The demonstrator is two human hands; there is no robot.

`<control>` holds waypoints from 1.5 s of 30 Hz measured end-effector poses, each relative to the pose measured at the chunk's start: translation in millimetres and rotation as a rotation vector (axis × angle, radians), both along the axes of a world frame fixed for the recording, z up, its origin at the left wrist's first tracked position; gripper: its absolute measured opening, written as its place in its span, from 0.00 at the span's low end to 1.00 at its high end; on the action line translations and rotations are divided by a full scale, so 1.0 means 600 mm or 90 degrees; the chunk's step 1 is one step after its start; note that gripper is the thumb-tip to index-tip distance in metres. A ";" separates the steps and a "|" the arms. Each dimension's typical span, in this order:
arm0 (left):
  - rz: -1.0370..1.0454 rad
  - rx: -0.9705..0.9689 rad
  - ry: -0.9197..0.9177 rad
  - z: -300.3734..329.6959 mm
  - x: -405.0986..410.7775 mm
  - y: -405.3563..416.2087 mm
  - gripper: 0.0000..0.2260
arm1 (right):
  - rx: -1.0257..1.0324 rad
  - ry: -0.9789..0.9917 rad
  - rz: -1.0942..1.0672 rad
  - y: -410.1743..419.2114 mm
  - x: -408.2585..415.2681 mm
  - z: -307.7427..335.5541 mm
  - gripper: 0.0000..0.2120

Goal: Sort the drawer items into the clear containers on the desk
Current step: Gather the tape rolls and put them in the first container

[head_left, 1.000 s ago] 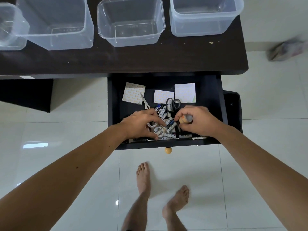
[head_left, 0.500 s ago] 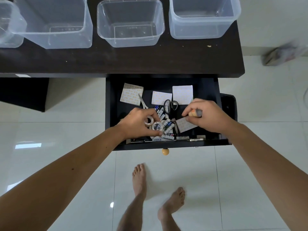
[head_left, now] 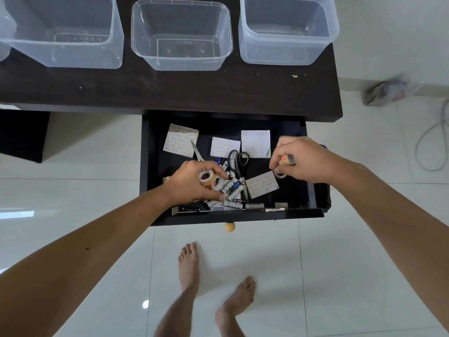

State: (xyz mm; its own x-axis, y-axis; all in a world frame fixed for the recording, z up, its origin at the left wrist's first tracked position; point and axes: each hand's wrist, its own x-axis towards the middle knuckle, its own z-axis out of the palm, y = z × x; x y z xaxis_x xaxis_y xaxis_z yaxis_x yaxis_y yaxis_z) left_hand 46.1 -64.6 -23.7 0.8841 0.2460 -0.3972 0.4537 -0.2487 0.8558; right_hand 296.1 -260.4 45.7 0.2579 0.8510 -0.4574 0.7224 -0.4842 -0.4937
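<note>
The open black drawer holds batteries, black-handled scissors, sticker sheets and small tape rolls. My left hand grips two small tape rolls over the battery pile. My right hand is at the drawer's right side, holding a small orange and grey item and pinching a small tape ring beside a sticker sheet. Three clear containers stand on the dark desk above the drawer.
A fourth clear container's edge shows at the far left. The drawer's knob sticks out toward my bare feet on white tiles. A bag and a cable lie on the floor at right.
My right hand moved right and up in the drawer with the orange item, uncovering a sticker sheet. My left hand lifted slightly, now holding two tape rolls.
</note>
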 end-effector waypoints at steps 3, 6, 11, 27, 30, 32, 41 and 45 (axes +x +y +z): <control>-0.005 0.001 0.003 -0.002 0.000 -0.001 0.19 | -0.023 -0.032 0.042 0.008 0.009 0.003 0.08; -0.011 0.032 -0.018 -0.006 -0.002 -0.001 0.18 | -0.051 -0.060 0.073 0.012 0.011 0.001 0.10; 0.004 0.035 -0.024 0.003 -0.005 0.003 0.16 | -0.113 -0.110 0.152 0.019 0.001 -0.023 0.08; 0.029 -0.007 -0.045 0.016 -0.014 -0.005 0.15 | -0.300 -0.250 0.376 0.069 0.012 -0.030 0.26; 0.039 -0.007 -0.043 0.016 -0.016 -0.007 0.16 | -0.291 -0.265 0.384 0.065 0.010 -0.036 0.21; 0.043 -0.001 -0.043 0.017 -0.016 -0.007 0.17 | -0.271 -0.274 0.384 0.062 0.009 -0.038 0.17; 0.077 -0.017 -0.028 0.020 -0.020 -0.003 0.19 | -0.197 -0.243 0.367 0.051 0.014 -0.028 0.13; 0.112 -0.034 -0.036 0.036 -0.027 0.002 0.18 | -0.169 -0.186 0.297 0.044 0.015 -0.012 0.13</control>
State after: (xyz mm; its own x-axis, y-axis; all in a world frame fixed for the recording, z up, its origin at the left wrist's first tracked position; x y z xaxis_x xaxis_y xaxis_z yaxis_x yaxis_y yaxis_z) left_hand 30.1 -63.5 -2.3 0.8505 0.3788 -0.3650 0.4371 -0.1228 0.8910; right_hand 304.8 -233.8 38.7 0.0318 0.7715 -0.6355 0.9753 -0.1629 -0.1490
